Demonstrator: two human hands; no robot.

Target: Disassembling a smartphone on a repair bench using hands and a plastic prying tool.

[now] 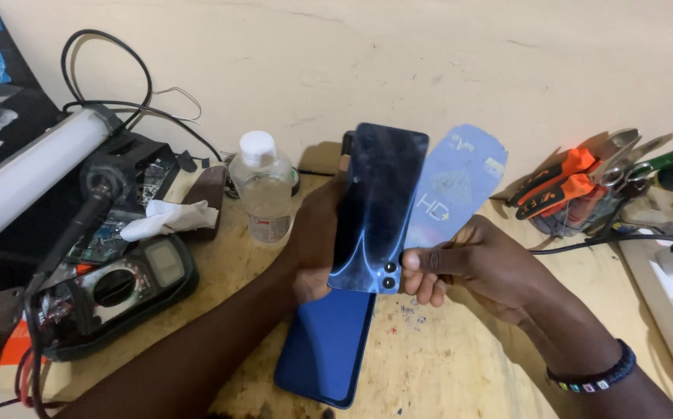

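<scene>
Seen from the head camera: left hand [317,237] wrapped around the left edge of a dark blue phone back cover [377,203], fingers hidden behind it, thumb side toward the camera. Held upright and slightly tilted above the wooden workbench [460,365], glossy face outward, two small camera holes near its lower right corner. Right hand [472,268] closed on the cover's lower right edge, thumb [429,260] pressed flat just beside the holes, other fingers curled beneath. Pinched in the same right hand, a pale blue protective film [460,182] fanning up and to the right behind the cover, touching its right edge. Beaded bracelet [594,378] around the right wrist. Directly below the hands, flat on the bench, a blue phone [325,349], partly covered by the left forearm. To the left of the cover, a clear plastic bottle with a white cap [262,186], standing upright, near but apart. Further left, a dark green multimeter [119,291] with a crumpled white tissue [167,219] above it, a soldering iron [80,221] and a white tube lamp [30,174]. At the far right, a container of orange-handled pliers and scissors [577,182], well apart from the hands.
</scene>
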